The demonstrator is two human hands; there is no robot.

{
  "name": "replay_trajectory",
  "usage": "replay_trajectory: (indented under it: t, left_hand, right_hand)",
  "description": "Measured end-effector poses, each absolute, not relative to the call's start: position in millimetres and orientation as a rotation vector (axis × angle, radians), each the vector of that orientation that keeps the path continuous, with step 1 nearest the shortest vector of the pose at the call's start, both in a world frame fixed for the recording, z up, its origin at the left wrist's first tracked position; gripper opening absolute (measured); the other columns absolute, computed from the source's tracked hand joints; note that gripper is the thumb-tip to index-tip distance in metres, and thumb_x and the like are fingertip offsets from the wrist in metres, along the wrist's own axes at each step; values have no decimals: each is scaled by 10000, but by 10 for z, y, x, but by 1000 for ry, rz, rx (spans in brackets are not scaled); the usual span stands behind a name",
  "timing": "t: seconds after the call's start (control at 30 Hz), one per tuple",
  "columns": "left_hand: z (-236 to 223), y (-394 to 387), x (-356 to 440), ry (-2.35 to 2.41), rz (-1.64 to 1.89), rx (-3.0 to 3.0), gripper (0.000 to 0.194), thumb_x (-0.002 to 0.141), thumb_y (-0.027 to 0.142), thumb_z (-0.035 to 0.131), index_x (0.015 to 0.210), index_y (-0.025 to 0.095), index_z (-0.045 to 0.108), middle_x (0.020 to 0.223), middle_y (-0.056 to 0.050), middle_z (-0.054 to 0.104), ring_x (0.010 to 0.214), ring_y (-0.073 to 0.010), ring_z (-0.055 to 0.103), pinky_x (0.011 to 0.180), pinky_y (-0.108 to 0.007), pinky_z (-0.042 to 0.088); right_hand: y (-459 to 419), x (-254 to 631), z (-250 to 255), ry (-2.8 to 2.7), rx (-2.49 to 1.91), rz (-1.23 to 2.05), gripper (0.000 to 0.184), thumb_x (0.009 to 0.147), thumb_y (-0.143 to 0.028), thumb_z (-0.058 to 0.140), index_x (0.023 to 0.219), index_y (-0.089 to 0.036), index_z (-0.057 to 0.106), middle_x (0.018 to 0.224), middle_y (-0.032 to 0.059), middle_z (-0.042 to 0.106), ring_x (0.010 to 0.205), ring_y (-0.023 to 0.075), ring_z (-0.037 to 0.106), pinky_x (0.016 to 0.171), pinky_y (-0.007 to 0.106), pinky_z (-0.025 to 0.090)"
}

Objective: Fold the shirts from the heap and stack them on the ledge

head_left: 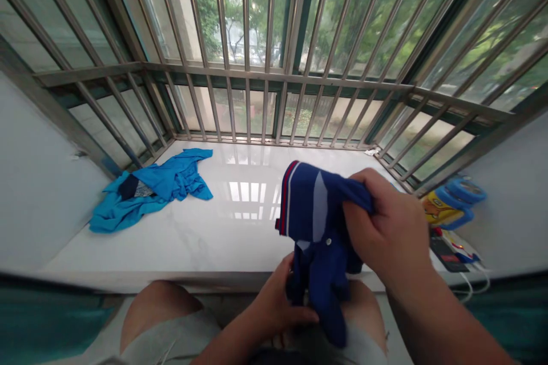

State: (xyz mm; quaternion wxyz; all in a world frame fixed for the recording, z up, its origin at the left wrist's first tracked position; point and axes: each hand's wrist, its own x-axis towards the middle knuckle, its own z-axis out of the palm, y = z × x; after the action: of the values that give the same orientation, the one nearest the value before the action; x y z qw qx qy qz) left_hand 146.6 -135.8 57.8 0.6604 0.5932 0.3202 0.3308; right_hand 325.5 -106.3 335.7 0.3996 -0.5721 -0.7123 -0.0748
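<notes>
A navy blue shirt (306, 199) with red and white stripes along one edge, a pale panel and a small button is bunched up in front of me, above my lap. My right hand (385, 222) is closed around its upper right part, holding it raised over the front edge of the ledge. Lower down, my left hand (280, 296) grips the hanging folds from the left, its thumb across the front. Some of the left fingers are hidden behind the cloth. The lower end of the shirt dangles over my right thigh, slightly blurred.
On the left of the white ledge (205, 239) lies a crumpled bright blue garment (171, 177) with a dark patterned piece of cloth (135, 187) in it. At the right stand a blue and yellow bottle (449, 202) and a dark device (447, 254) with white cables. Metal window bars (265, 74) enclose the ledge.
</notes>
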Motion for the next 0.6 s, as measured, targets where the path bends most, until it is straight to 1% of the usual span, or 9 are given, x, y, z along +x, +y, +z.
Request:
replay_trajectory:
  t: [0.07, 0.13, 0.17, 0.2, 0.27, 0.37, 0.43, 0.53, 0.6]
  left_hand:
    - [664, -1194, 1665, 697, 823, 1328, 1028, 646, 511, 1013, 1530, 251, 559, 1522, -141, 637, 1392, -374, 583, 1203, -502, 437]
    - [761, -1016, 1747, 683, 859, 1269, 667, 726, 561, 937, 1241, 213, 696, 1194, -90, 761, 1123, -304, 689, 1029, -435, 529]
    - [809, -930, 1736, 685, 869, 1229, 548, 742, 585, 909, 1073, 203, 698, 1003, -51, 754, 951, -255, 690, 905, -386, 546]
    - [860, -847, 1690, 696, 879, 1198, 502, 749, 608, 887, 937, 203, 656, 845, -10, 700, 802, -206, 645, 787, -337, 526]
    - [975, -692, 1508, 755, 930, 1184, 526, 754, 642, 856, 801, 218, 548, 679, 48, 554, 634, -141, 509, 627, -270, 426]
    - [1229, -486, 1097, 948, 1095, 1329, 480, 834, 626, 779, 776, 228, 516, 645, 69, 460, 595, -127, 433, 575, -248, 357]
    - [1464, -392, 824, 1119, 1235, 1505, 396, 871, 565, 757, 799, 226, 565, 689, 51, 518, 644, -145, 496, 620, -259, 408]
    - [1825, -390, 577, 1430, 1495, 1670, 293, 884, 498, 771, 942, 229, 670, 839, 6, 657, 787, -184, 614, 741, -293, 496]
    - [1968, -496, 592, 1448, 1473, 1715, 273, 896, 484, 774, 962, 228, 705, 850, -4, 696, 798, -190, 643, 762, -302, 518]
  right_hand:
    - [-1073, 3243, 3583, -1761, -1447, -243, 124, 929, -294, 560, 810, -267, 583, 568, -55, 539, 477, 151, 516, 514, 275, 318]
    - [-1109, 3256, 3739, -1734, -1457, -316, 131, 926, -319, 569, 803, -276, 579, 585, -37, 552, 513, 173, 543, 523, 289, 330]
    - [-1128, 3280, 3792, -1712, -1482, -357, 134, 929, -330, 568, 805, -281, 583, 596, -25, 562, 538, 187, 560, 531, 297, 336]
    - [-1144, 3320, 3829, -1683, -1518, -397, 139, 934, -340, 562, 809, -285, 590, 607, -15, 571, 562, 200, 573, 542, 305, 339]
    - [-1156, 3452, 3860, -1618, -1605, -456, 154, 940, -351, 551, 813, -282, 605, 624, -3, 586, 592, 212, 586, 564, 314, 344]
    - [-1129, 3743, 3805, -1556, -1719, -465, 190, 938, -380, 546, 822, -265, 642, 645, 1, 620, 611, 212, 603, 583, 314, 352]
    - [-1109, 3933, 3705, -1543, -1790, -403, 223, 937, -415, 545, 858, -259, 683, 672, 12, 659, 634, 228, 633, 576, 315, 363]
    - [-1126, 4079, 3504, -1535, -1835, -227, 260, 939, -450, 543, 894, -257, 711, 712, 27, 710, 650, 249, 667, 552, 322, 410]
    - [-1173, 4043, 3383, -1546, -1823, -126, 253, 947, -450, 556, 890, -257, 710, 714, 12, 717, 635, 238, 671, 546, 316, 440]
